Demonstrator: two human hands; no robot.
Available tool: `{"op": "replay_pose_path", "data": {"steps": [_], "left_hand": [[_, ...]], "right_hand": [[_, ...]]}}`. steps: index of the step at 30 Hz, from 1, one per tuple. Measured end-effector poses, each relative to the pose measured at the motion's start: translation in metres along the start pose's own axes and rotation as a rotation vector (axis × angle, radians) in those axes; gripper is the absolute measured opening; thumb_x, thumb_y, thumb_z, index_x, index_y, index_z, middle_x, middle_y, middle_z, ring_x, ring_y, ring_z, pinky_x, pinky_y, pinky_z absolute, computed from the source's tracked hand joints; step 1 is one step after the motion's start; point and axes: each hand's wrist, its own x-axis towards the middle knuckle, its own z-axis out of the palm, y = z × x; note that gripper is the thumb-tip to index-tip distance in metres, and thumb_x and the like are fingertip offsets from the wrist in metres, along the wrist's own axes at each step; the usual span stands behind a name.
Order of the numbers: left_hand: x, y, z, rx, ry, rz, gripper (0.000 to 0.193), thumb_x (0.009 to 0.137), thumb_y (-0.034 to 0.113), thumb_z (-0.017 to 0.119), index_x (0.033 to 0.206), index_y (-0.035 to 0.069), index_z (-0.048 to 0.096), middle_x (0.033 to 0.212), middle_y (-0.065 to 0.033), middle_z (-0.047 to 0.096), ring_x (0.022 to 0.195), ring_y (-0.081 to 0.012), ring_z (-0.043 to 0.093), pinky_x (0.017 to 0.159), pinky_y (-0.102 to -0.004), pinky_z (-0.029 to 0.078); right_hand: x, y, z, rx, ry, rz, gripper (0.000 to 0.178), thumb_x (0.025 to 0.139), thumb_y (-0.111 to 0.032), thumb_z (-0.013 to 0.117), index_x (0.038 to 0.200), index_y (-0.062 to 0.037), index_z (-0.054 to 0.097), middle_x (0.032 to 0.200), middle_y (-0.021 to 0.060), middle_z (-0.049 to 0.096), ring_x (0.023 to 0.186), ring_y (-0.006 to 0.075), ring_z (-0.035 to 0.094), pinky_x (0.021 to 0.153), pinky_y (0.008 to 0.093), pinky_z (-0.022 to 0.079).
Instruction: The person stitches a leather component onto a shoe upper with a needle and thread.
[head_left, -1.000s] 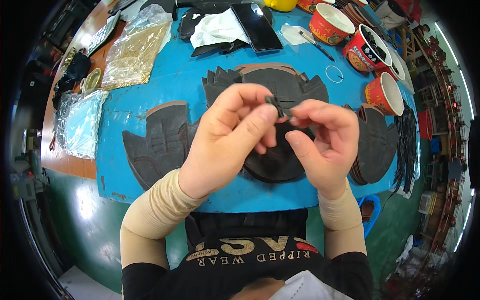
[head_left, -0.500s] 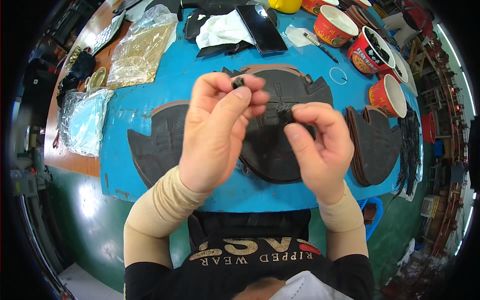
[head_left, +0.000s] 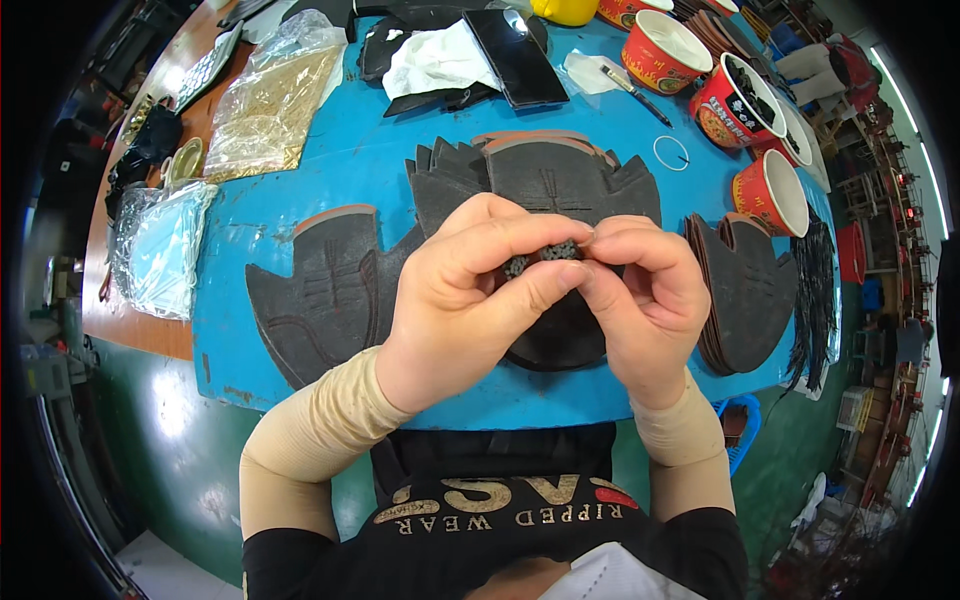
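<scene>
My left hand (head_left: 430, 310) and my right hand (head_left: 650, 300) meet above the middle of the blue table (head_left: 225, 350). Between their thumbs and fingertips is a small black braided piece (head_left: 560, 252), gripped from both sides; its full shape is partly covered by the fingers. Another bit of the same dark braid (head_left: 515, 266) shows within the curl of my left fingers. Under the hands lies a stack of dark leather cutouts (head_left: 550, 180) with pointed edges, partly hidden. A similar cutout (head_left: 325, 270) lies to the left, and a thicker stack (head_left: 755, 295) to the right.
Red paper bowls stand along the far right, one bowl (head_left: 722, 120) holding black pieces. Black cords (head_left: 815, 300) hang over the right edge. A brush (head_left: 637, 95), a white ring (head_left: 670, 153) and a black phone (head_left: 517, 60) lie farther back. Plastic bags (head_left: 270, 110) are at left.
My hands were apart, each pinching a dark piece. They have come together, the left moving right and down, and both now grip at the same spot.
</scene>
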Motion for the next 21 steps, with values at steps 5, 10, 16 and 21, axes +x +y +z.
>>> {"op": "replay_pose_path", "data": {"steps": [5,10,16,21], "left_hand": [[0.001,0.000,0.005,-0.007,0.038,0.068,0.026,0.086,0.002,0.067,0.112,0.001,0.066,0.100,-0.0058,0.060,0.091,-0.0143,0.054,0.080,-0.0256,0.043],[0.002,0.002,0.001,0.032,-0.020,0.053,0.027,0.088,0.004,0.064,0.115,0.000,0.063,0.103,-0.0067,0.061,0.092,-0.0160,0.055,0.079,-0.0274,0.044],[0.001,0.008,0.004,0.016,-0.024,-0.113,0.024,0.090,0.007,0.063,0.113,0.001,0.061,0.096,-0.0038,0.056,0.081,-0.0097,0.047,0.072,-0.0224,0.041],[0.002,0.015,0.005,0.037,-0.050,-0.058,0.023,0.084,0.005,0.069,0.106,0.002,0.062,0.091,-0.0019,0.055,0.073,-0.0088,0.045,0.067,-0.0210,0.039]], "right_hand": [[0.000,0.000,-0.004,0.064,0.004,0.046,0.024,0.078,0.010,0.070,0.096,-0.0005,0.060,0.097,0.0099,0.064,0.089,0.0177,0.061,0.081,0.0276,0.049],[0.002,-0.002,-0.010,0.338,-0.069,0.196,0.023,0.081,0.011,0.066,0.099,-0.0001,0.056,0.098,0.0092,0.062,0.090,0.0141,0.060,0.082,0.0270,0.049],[0.001,-0.006,-0.008,0.408,-0.066,0.270,0.025,0.084,0.012,0.062,0.100,-0.0020,0.047,0.097,0.0099,0.058,0.087,0.0109,0.056,0.080,0.0248,0.048],[0.000,-0.003,-0.004,0.319,-0.060,0.187,0.027,0.085,0.011,0.061,0.099,-0.0030,0.044,0.098,0.0110,0.058,0.087,0.0103,0.055,0.079,0.0242,0.047]]}}
